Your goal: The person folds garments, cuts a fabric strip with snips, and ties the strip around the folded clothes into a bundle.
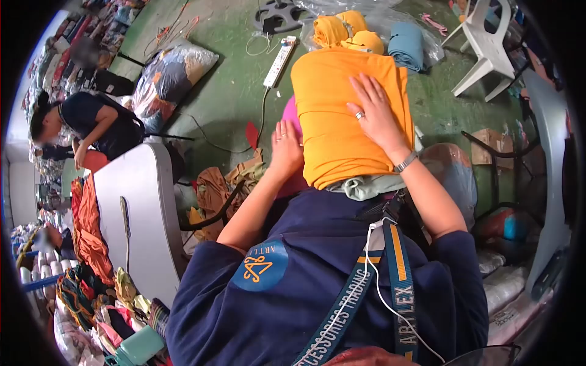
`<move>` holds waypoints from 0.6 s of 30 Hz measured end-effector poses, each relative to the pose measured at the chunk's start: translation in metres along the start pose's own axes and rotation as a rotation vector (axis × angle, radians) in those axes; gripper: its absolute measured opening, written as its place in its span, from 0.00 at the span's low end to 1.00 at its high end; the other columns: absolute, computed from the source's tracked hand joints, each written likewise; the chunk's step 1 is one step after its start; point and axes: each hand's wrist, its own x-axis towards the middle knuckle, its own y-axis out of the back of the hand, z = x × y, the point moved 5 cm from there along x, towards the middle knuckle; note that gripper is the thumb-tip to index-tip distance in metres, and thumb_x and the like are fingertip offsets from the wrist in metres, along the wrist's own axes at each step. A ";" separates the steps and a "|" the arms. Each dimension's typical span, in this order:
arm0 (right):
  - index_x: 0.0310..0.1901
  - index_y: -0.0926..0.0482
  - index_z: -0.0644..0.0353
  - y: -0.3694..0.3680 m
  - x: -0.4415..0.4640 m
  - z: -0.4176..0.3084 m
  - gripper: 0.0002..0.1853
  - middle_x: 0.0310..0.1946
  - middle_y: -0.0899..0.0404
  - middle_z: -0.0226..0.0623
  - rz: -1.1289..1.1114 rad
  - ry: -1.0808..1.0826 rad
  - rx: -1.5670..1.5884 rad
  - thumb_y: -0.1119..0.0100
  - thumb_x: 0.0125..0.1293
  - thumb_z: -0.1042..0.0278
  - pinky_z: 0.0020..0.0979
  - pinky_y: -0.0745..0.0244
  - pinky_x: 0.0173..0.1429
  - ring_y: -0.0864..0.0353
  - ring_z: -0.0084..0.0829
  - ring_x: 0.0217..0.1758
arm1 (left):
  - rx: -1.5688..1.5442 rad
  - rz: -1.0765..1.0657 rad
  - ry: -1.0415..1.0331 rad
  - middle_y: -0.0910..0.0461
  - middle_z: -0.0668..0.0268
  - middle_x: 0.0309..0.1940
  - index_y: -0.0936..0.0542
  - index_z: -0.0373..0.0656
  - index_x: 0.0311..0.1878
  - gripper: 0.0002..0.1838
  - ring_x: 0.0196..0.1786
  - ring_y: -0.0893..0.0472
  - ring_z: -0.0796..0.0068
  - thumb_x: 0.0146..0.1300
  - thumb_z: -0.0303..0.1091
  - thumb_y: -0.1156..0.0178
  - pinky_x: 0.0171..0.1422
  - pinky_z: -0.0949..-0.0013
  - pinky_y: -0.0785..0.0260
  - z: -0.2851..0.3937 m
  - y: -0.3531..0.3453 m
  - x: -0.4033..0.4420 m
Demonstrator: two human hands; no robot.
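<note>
Creasing, folded orange cloth (339, 128) lies under spread right fingers (370, 93), close-set left fingers (284, 130) alongside.

white chair (492, 56) | power strip (280, 62) on green floor (229, 79) | cardboard box (487, 145) | stuffed clear bag (168, 76) | person (97, 122) near table (139, 210)

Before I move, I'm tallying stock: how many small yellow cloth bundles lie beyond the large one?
3: the left bundle, the back bundle and the front-right bundle, nearest the blue roll. The large folded bundle may hide more.
</note>
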 end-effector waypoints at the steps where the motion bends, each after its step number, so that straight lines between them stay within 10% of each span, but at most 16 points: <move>1: 0.59 0.41 0.58 -0.001 0.000 0.004 0.26 0.60 0.44 0.46 -0.007 0.006 -0.009 0.52 0.61 0.59 0.40 0.51 0.65 0.47 0.47 0.62 | 0.398 -0.081 -0.143 0.42 0.43 0.58 0.44 0.33 0.61 0.30 0.64 0.48 0.46 0.56 0.37 0.53 0.66 0.50 0.58 0.012 -0.008 -0.005; 5: 0.60 0.41 0.58 0.004 -0.002 0.010 0.25 0.61 0.45 0.46 -0.024 -0.025 -0.013 0.52 0.61 0.61 0.39 0.51 0.65 0.47 0.46 0.63 | 0.084 -0.276 -0.442 0.45 0.46 0.61 0.43 0.35 0.60 0.29 0.65 0.47 0.51 0.57 0.39 0.53 0.67 0.56 0.57 0.069 -0.046 0.010; 18: 0.60 0.39 0.48 -0.013 0.011 -0.022 0.22 0.59 0.44 0.53 0.108 -0.167 0.181 0.56 0.62 0.64 0.41 0.50 0.63 0.45 0.50 0.61 | -0.368 -0.276 -0.261 0.43 0.50 0.60 0.38 0.39 0.58 0.26 0.65 0.47 0.56 0.59 0.42 0.54 0.67 0.60 0.56 0.064 -0.055 0.019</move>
